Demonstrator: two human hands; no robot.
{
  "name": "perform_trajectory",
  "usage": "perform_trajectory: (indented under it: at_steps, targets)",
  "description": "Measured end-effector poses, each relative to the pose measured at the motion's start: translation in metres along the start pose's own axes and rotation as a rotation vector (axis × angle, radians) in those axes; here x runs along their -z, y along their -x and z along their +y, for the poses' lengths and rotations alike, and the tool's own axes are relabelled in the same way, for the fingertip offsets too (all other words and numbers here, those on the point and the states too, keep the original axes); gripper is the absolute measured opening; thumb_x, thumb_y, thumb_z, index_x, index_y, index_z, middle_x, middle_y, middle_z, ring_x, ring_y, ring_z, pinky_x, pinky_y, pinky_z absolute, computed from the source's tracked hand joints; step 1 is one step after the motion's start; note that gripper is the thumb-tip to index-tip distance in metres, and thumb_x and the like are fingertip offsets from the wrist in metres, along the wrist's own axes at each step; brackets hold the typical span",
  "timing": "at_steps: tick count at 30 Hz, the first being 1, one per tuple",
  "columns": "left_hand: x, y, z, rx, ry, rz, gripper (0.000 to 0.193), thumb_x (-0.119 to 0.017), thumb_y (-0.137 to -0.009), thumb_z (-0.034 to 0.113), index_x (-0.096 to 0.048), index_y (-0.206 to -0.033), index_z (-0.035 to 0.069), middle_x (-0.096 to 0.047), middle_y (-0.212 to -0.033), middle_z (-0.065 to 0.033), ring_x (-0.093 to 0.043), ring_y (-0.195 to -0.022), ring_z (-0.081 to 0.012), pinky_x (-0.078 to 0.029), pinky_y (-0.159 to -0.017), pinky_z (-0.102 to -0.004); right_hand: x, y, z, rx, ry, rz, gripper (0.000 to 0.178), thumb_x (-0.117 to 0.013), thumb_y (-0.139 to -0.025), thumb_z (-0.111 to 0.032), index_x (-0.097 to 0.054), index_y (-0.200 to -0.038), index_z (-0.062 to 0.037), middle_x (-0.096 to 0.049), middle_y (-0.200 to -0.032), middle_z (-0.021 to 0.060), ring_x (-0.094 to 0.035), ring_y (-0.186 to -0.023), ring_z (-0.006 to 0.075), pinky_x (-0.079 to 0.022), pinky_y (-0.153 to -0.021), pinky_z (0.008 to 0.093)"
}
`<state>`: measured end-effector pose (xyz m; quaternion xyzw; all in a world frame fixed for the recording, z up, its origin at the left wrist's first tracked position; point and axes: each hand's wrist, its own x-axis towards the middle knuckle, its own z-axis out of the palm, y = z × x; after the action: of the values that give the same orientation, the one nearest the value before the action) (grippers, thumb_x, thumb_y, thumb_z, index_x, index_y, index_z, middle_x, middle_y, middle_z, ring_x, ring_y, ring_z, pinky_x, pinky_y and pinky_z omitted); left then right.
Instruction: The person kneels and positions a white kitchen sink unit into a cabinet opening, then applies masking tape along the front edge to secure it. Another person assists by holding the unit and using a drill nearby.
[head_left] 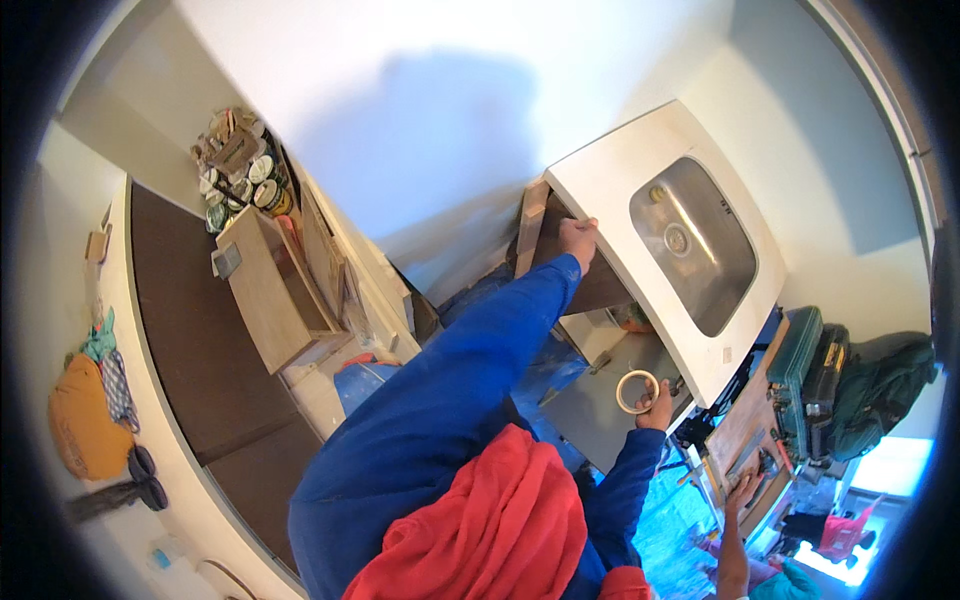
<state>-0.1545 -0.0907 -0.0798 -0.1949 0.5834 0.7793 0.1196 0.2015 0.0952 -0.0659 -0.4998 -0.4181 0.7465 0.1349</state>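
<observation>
My left hand, at the end of a long blue sleeve, is closed on the near edge of a pale countertop. A stainless steel sink with a round drain is set into this top. Lower and to the right, my right hand holds a roll of masking tape by its side, just in front of the cabinet below the top. The cabinet's grey panel and part of its inside show under the countertop edge. A red cloth lies over my front.
On the left stands a wooden box by several paint tins. A brown panel runs along that side. At right, a co-worker's hand touches a workbench with tools; green cases and a dark bag sit beyond.
</observation>
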Motion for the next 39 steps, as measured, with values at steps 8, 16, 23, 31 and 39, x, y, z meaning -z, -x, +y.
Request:
perform_trajectory:
  at_steps: [8,16,23,31,39]
  targets:
    - [-0.014,0.026,-0.011,-0.063,-0.059,0.084,0.041,-0.085,-0.088,0.026,-0.059,-0.106,0.000,-0.070,-0.102,-0.0154,-0.068,-0.095,-0.0288,-0.054,-0.087,-0.0423,-0.001,0.022,0.017,0.020,0.188,-0.073,0.037,-0.053,-0.108,-0.042,-0.071,-0.107,-0.0100,-0.073,-0.084,0.0031,-0.044,-0.045,0.0098,-0.035,-0.043,0.0301]
    - [-0.015,0.030,-0.010,-0.072,-0.089,0.083,0.040,-0.084,-0.089,0.026,-0.059,-0.104,-0.001,-0.070,-0.098,-0.0170,-0.068,-0.093,-0.0265,-0.054,-0.086,-0.0413,0.006,0.050,0.057,-0.018,0.222,-0.024,0.038,-0.055,-0.107,-0.041,-0.070,-0.111,-0.0062,-0.072,-0.086,0.0068,-0.048,-0.047,0.0116,-0.038,-0.043,0.0302]
    - [-0.016,0.020,-0.024,-0.100,-0.008,0.037,0.029,-0.080,-0.092,0.021,-0.062,-0.098,0.000,-0.070,-0.091,-0.0123,-0.066,-0.082,-0.0241,-0.055,-0.078,-0.0406,-0.001,0.051,0.069,-0.048,0.214,-0.022,0.038,-0.055,-0.107,-0.041,-0.067,-0.118,-0.0062,-0.071,-0.087,0.0069,-0.047,-0.047,0.0110,-0.039,-0.044,0.0288]
    - [-0.005,0.029,-0.043,0.081,0.181,-0.406,0.015,-0.077,-0.095,0.017,-0.072,-0.088,0.005,-0.057,-0.068,0.0014,-0.050,-0.053,-0.0106,-0.036,-0.046,-0.0296,-0.019,0.060,0.085,0.125,0.278,0.073,0.031,-0.065,-0.099,-0.037,-0.072,-0.108,-0.0080,-0.065,-0.086,0.0032,-0.050,-0.053,0.0113,-0.040,-0.045,0.0275]
    - [0.032,0.137,-0.048,-0.223,-0.301,-0.730,0.021,-0.066,-0.105,0.025,-0.065,-0.106,0.004,-0.063,-0.092,-0.0015,-0.059,-0.080,-0.0079,-0.049,-0.068,-0.0253,-0.021,0.099,0.079,0.115,0.314,0.096,0.037,-0.071,-0.098,-0.039,-0.069,-0.102,-0.0022,-0.068,-0.084,0.0071,-0.061,-0.063,0.0160,-0.049,-0.055,0.0328]
